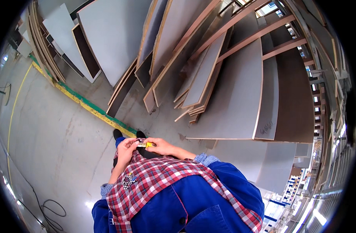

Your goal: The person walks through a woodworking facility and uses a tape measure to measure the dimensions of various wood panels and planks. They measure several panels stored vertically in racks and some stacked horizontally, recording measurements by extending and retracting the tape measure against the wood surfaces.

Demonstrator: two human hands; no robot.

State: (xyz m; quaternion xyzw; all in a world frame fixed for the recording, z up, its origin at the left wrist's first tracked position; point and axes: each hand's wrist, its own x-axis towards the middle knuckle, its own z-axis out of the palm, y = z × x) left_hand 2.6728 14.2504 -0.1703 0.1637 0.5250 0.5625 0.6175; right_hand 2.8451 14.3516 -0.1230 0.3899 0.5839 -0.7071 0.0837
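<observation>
In front of my waist, both hands meet at a small yellow tape measure (150, 145). My right hand (161, 146) is closed round its yellow case. The fingers of my left hand (126, 149) are closed on the short pale strip of blade (141, 145) beside the case. How far the blade is drawn out is partly hidden by my fingers. Below the hands is a red-and-white checked apron (147, 176), worn over blue work clothes.
Large grey-faced boards (234, 97) stand on edge in a rack ahead and to the right, parted by reddish-brown bars (259, 33). Narrower offcut boards (199, 85) lean among them. A yellow-and-green floor line (90, 110) runs before my shoes. A black cable (50, 213) lies coiled at lower left.
</observation>
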